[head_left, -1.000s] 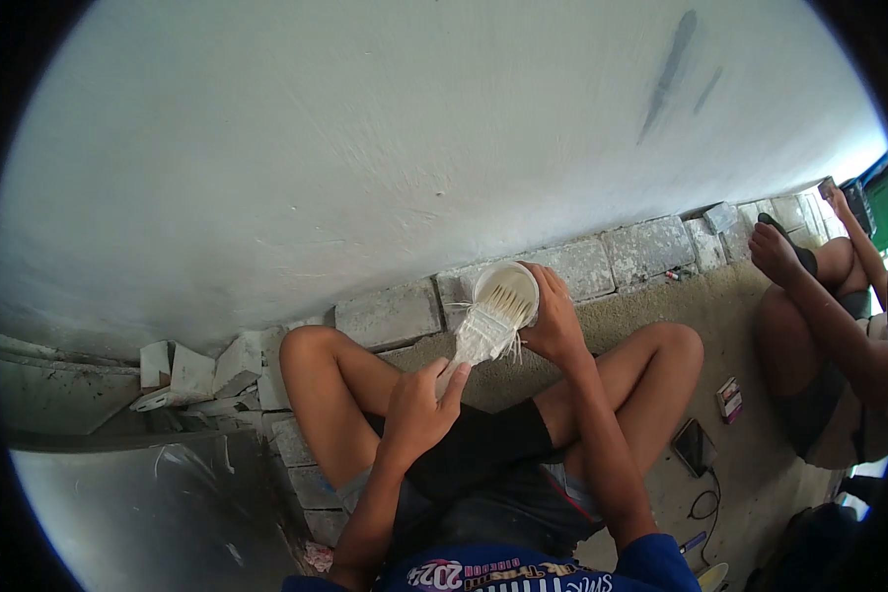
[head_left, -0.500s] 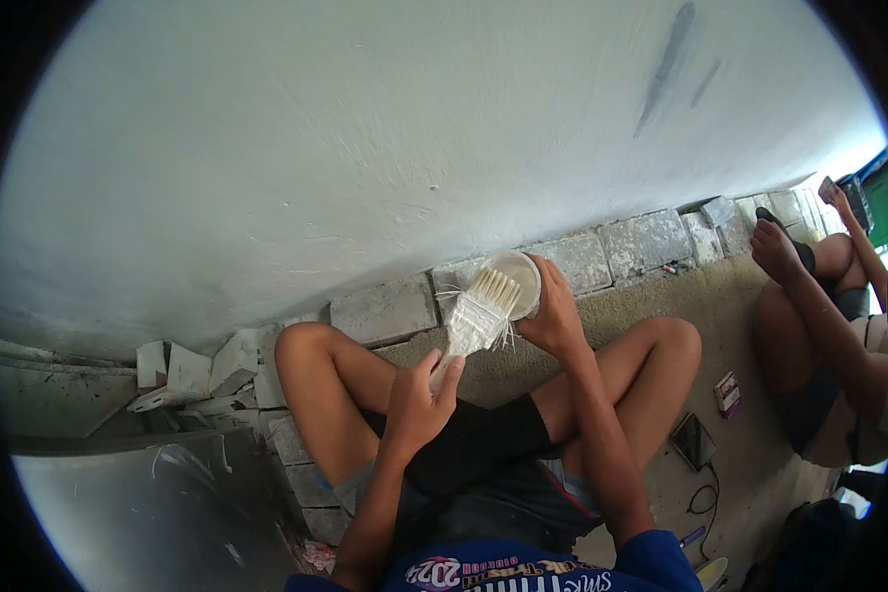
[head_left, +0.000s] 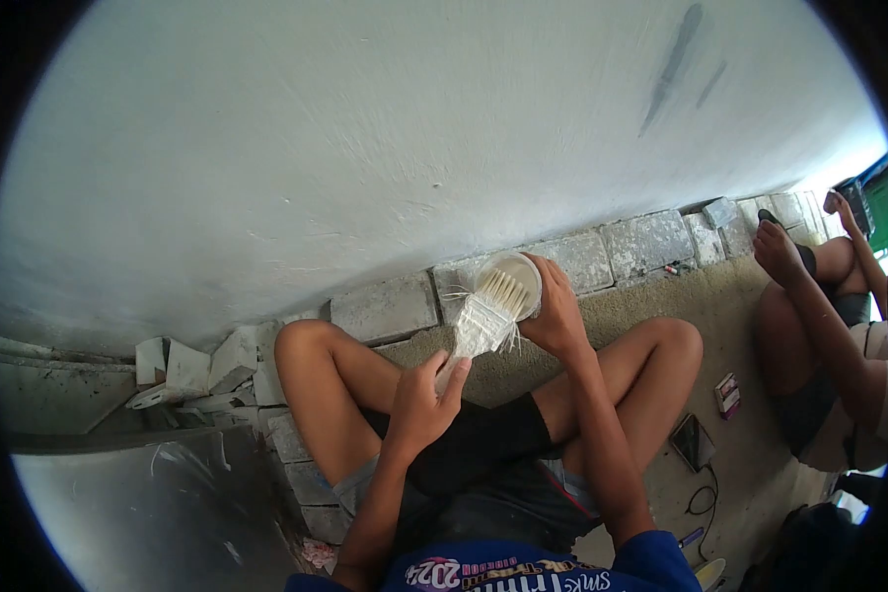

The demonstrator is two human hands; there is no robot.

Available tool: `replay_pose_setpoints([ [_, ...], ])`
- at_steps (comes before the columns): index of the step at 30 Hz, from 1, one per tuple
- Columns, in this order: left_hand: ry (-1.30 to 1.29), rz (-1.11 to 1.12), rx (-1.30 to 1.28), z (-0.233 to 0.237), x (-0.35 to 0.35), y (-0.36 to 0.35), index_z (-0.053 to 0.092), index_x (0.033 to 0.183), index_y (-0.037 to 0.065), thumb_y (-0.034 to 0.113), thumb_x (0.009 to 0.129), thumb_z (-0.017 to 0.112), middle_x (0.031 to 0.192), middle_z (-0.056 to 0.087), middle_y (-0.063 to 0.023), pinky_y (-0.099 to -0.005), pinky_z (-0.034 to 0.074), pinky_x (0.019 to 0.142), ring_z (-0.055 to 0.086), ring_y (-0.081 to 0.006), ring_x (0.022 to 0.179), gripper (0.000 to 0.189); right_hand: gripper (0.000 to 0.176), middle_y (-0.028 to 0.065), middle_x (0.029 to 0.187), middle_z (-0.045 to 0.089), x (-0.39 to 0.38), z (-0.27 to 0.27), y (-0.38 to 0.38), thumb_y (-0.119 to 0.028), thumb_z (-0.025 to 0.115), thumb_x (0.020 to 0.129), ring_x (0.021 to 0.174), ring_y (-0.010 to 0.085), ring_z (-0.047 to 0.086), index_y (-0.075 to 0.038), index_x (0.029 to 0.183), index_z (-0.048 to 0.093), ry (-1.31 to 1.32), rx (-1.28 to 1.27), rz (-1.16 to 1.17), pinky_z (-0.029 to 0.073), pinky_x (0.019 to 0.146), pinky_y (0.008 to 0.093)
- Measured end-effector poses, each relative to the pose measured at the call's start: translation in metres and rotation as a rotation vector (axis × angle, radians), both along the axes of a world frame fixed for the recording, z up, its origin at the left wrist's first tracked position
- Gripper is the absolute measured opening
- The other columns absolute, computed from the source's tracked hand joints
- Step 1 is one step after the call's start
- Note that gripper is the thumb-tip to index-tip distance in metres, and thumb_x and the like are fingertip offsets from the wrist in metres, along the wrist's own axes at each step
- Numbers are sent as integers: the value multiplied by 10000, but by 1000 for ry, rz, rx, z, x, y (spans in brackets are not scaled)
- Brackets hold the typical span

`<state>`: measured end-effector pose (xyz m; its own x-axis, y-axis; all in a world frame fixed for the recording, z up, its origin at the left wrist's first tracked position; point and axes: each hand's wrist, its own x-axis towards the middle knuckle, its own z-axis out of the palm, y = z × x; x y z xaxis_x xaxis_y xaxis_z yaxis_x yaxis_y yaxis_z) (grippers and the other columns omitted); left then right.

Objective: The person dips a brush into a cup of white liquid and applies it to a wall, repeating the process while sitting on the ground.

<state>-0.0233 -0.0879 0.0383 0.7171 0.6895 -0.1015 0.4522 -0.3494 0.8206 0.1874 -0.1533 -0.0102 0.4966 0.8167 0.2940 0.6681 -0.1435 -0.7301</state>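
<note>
Gripping the brush handle, the left hand held bristles against the cup rim, up at 1 o'clock; the right hand wrapped the cup. Tipped so, the cup could spill onto the legs.

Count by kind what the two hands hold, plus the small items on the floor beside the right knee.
paintbrush: 1 (left hand)
white cup: 1 (right hand)
small box: 1
dark flat device: 1
black cable: 1
Total: 5
</note>
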Motion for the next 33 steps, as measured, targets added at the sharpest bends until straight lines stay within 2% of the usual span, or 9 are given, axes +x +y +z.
replay_pose_setpoints([
  [4,-35,11,23,0,1,-5,532,779,-23,312,932,568,629,548,-245,-433,402,513,569,-429,600,371,651,146,1176,577,-1,-1,1,-77,747,617,1147,345,509,-54,1223,509,5,-7,-10,399,963,434],
  [6,-97,29,91,-10,3,-7,510,782,-31,278,932,584,594,485,-197,-375,378,507,471,-266,494,352,651,149,1178,576,0,-6,2,-99,763,623,1145,347,510,-51,1221,508,6,-1,-12,400,960,433],
  [13,-104,-6,-21,-23,0,-6,539,835,-32,230,948,562,603,515,-130,-343,393,510,492,-163,525,285,650,151,1165,577,2,-3,0,-122,778,621,1134,352,515,-49,1209,511,17,45,-28,404,955,436],
  [15,-140,-31,-212,-30,0,-5,548,900,-21,212,959,548,634,539,-61,-288,390,511,474,-92,561,240,657,150,1163,577,3,-2,0,-127,781,616,1129,354,517,-48,1210,511,-5,24,-15,402,960,431],
  [16,-142,-29,-210,-33,0,-5,548,900,-21,212,959,548,634,539,-61,-288,390,511,474,-92,561,240,657,150,1163,577,3,-1,0,-127,781,616,1129,354,517,-48,1210,511,-6,26,-12,402,960,431],
  [18,-174,-40,-569,-38,-2,-4,542,970,-10,221,968,537,693,539,-12,-228,376,520,453,-56,585,231,676,154,1163,574,2,-1,-1,-109,778,598,1123,360,519,-43,1213,506,-29,15,-26,401,964,425],
  [21,-296,-4,-387,-40,3,-13,525,919,15,245,975,527,701,520,3,-247,403,515,463,-64,576,236,662,166,1157,572,2,2,-3,-43,745,591,1117,371,518,-33,1208,504,18,59,-47,412,952,425],
  [27,-460,166,-577,-16,26,-8,506,924,37,236,1007,454,657,442,26,-208,338,483,391,-29,555,221,648,187,1125,571,10,-10,-3,54,685,593,1094,388,522,-20,1211,504,105,101,-92,431,932,429],
  [33,-722,330,-375,-27,81,9,475,900,39,247,1017,427,614,396,39,-199,304,444,355,-21,522,244,601,192,1095,605,10,-8,-3,63,668,611,1048,382,581,-5,1188,515,94,139,-141,468,892,410],
])
